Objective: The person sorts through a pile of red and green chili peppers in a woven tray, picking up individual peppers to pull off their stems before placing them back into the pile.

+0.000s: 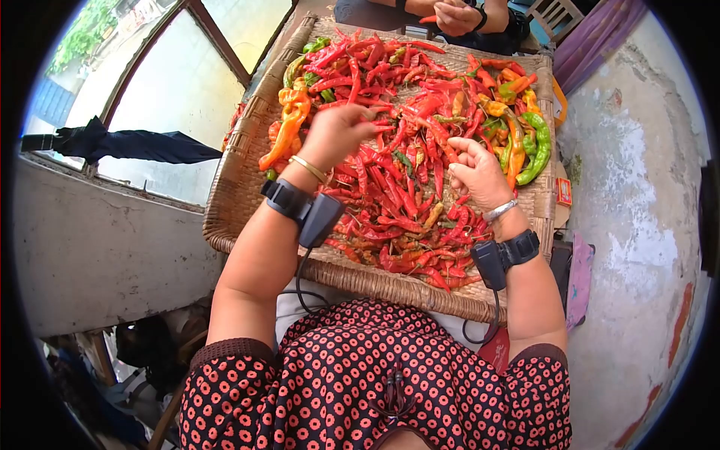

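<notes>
Red chili peppers (390, 195) lie heaped across a large woven tray (225, 202) in front of me. My left hand (341, 136) is over the left part of the heap, smeared by motion, so I cannot make out its fingers or anything in them. On the right, my right hand (480, 174) has its fingers curled, with thumb and forefinger closed around the near end of a red chili pepper (439, 138). Orange peppers (289, 124) lie along the tray's left side. Green peppers (537, 150) and more orange ones sit at its right edge.
Across the tray, another person's hands (457, 16) hold a red pepper. A folded dark umbrella (150, 144) juts from the window on the left. A worn wall (630, 187) stands to the right. Cables run from the black devices on my wrists toward my lap.
</notes>
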Action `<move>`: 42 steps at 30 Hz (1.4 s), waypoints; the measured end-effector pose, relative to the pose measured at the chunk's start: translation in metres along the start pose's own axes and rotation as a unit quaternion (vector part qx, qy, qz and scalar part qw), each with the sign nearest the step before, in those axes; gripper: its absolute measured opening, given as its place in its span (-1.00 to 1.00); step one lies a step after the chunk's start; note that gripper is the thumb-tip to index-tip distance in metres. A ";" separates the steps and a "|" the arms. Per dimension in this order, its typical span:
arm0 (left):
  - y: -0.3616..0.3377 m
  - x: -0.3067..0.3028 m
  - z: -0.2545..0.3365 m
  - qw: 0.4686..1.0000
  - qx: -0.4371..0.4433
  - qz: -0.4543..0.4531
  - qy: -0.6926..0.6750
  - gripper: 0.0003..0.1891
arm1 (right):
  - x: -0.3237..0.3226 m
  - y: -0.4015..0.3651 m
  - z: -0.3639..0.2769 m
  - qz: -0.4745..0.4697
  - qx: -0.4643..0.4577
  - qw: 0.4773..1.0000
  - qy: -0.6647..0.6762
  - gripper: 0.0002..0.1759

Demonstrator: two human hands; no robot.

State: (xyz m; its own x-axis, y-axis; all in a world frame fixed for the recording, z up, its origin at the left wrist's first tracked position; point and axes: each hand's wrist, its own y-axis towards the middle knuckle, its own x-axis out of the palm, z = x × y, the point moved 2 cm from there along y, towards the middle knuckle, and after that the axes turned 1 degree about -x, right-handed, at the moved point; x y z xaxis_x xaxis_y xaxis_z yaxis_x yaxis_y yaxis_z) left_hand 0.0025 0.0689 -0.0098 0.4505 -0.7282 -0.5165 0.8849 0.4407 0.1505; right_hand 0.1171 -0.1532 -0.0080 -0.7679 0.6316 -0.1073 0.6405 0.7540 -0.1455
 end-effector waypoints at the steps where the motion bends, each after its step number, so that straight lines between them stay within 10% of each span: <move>1: 0.002 -0.010 -0.002 0.997 -0.017 0.071 0.038 -0.71 | 0.000 0.001 0.003 0.001 0.010 1.000 0.008 -0.57; 3: 0.000 -0.017 -0.002 0.977 -0.016 0.141 0.158 -0.64 | 0.002 0.001 0.004 -0.012 0.019 1.000 -0.001 -0.59; 5: -0.004 -0.007 0.009 0.933 0.173 0.206 0.238 -0.58 | 0.006 -0.002 0.001 -0.023 0.028 0.999 -0.011 -0.61; 8: -0.016 0.027 0.025 0.970 0.202 -0.103 0.090 -0.61 | 0.013 -0.003 0.004 -0.108 0.047 0.990 -0.071 -0.70; 15: -0.026 0.051 0.028 0.959 0.109 -0.246 0.093 -0.78 | 0.026 -0.015 -0.012 -0.138 0.076 0.987 -0.022 -0.74; 20: -0.007 0.009 0.010 0.990 -0.054 -0.063 -0.118 -0.84 | 0.005 -0.004 0.009 -0.089 -0.009 0.976 -0.198 -0.73; 25: 0.001 -0.008 -0.001 0.875 -0.185 0.171 -0.412 -0.72 | 0.002 -0.008 0.016 -0.154 -0.099 0.873 -0.453 -0.77; 27: -0.002 0.003 -0.010 0.959 -0.197 -0.023 -0.202 -0.71 | 0.007 -0.007 0.017 -0.191 -0.100 0.852 -0.477 -0.75; 31: -0.010 0.034 -0.014 0.944 0.193 -0.115 0.240 -0.68 | 0.023 -0.014 0.015 -0.232 -0.130 0.824 -0.500 -0.68; 42: -0.018 0.046 -0.017 0.903 0.107 -0.245 0.336 -0.66 | 0.049 -0.014 0.018 -0.243 -0.210 0.801 -0.506 -0.54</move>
State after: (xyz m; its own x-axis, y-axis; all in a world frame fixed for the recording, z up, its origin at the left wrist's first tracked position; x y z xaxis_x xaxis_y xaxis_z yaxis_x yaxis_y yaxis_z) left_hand 0.0050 0.0366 -0.0505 -0.1106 -0.2942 -0.9493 0.9936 -0.0109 -0.1123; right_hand 0.0704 -0.1360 -0.0285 -0.4076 -0.0629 -0.9110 0.0478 0.9948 -0.0900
